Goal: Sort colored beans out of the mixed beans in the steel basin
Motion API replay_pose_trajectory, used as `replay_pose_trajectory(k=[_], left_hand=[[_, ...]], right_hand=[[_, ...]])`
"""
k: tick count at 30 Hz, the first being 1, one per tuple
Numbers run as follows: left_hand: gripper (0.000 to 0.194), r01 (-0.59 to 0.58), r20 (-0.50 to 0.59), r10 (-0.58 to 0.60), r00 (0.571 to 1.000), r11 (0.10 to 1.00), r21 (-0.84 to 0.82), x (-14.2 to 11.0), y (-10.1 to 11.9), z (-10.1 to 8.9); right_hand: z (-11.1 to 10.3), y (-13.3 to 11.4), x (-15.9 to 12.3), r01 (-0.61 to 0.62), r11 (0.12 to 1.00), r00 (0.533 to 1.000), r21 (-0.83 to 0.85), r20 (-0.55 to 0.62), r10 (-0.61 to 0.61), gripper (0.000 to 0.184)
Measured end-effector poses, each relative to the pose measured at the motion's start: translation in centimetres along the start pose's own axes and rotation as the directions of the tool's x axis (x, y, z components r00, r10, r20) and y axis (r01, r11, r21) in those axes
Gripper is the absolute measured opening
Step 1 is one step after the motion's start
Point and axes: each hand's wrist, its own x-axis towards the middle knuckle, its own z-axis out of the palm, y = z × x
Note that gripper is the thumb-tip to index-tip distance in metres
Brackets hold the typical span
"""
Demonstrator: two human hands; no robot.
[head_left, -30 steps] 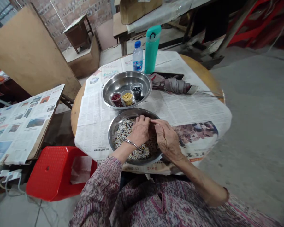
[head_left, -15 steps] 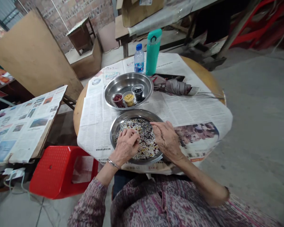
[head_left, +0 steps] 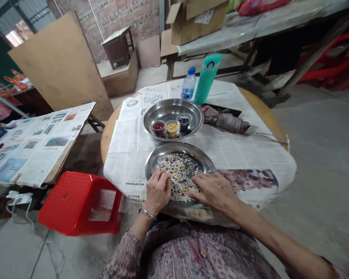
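A steel basin [head_left: 208, 162] stands at the near side of the round table, with mixed white, yellow, dark red and black grains [head_left: 177, 166] spread over its bottom. My left hand [head_left: 158, 192], a bracelet at its wrist, is at the basin's near left side with fingers curled together; whatever they hold is hidden. Over the right part of the grains lies my right hand [head_left: 215, 191], thumb and fingers apart. Behind is a second steel basin [head_left: 159, 112] with three clear cups: dark red beans [head_left: 158, 127], yellow grains [head_left: 172, 129] and black beans [head_left: 184, 122].
Newspaper [head_left: 122, 155] covers the table. Behind the far basin stand a water bottle [head_left: 189, 85] and a turquoise flask [head_left: 208, 79]; a folded grey umbrella [head_left: 228, 122] lies to their right. A red stool [head_left: 72, 203] and a newspaper-covered side table [head_left: 43, 143] are at left.
The camera view has shifted. Both hands have moved toward the basin's near edge, and the right hand's thumb now shows spread from its fingers. The far basin and cups stay put.
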Motion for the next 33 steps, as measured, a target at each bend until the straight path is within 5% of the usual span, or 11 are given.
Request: replay_pose_trajectory(k=[7, 12, 15, 20, 25, 28, 33], left_hand=[[0.013, 0.023, 0.027, -0.023, 0.999, 1.000, 0.000, -0.3, 0.1, -0.1], [0.014, -0.021, -0.117, 0.013, 0.993, 0.997, -0.069, -0.7, 0.0, 0.3], [0.016, -0.074, -0.245, 0.048, 0.968, 0.993, -0.095, -1.1, -0.4, 0.8], [0.015, -0.164, -0.408, 0.098, 0.908, 0.978, -0.131, -1.9, -1.3, 1.5], [0.016, -0.177, -0.438, 0.090, 0.894, 0.971, -0.161, -2.2, -1.8, 1.8], [0.015, -0.156, -0.430, 0.080, 0.899, 0.977, -0.145, -2.1, -1.9, 1.8], [0.018, -0.149, -0.412, 0.067, 0.909, 0.974, -0.171, -2.0, -1.8, 1.7]], right_hand=[[4.2, -2.2, 0.9, -0.085, 0.947, 0.995, 0.311, -0.028, 0.098, 0.030], [3.3, -2.8, 4.8, -0.192, 0.849, 0.981, 0.492, 0.086, 0.173, 0.018], [2.2, -3.0, 6.5, -0.134, 0.819, 0.991, 0.557, 0.075, 0.111, 0.019], [0.5, -3.3, 6.3, 0.130, 0.893, 0.985, 0.430, 0.051, -0.168, 0.020], [0.2, -3.1, 5.4, 0.370, 0.860, 0.884, 0.352, 0.153, -0.443, 0.034], [1.0, -3.1, 6.0, 0.426, 0.850, 0.866, 0.309, 0.133, -0.482, 0.034], [1.8, -2.2, 8.1, 0.365, 0.908, 0.915, 0.203, 0.099, -0.390, 0.030]])
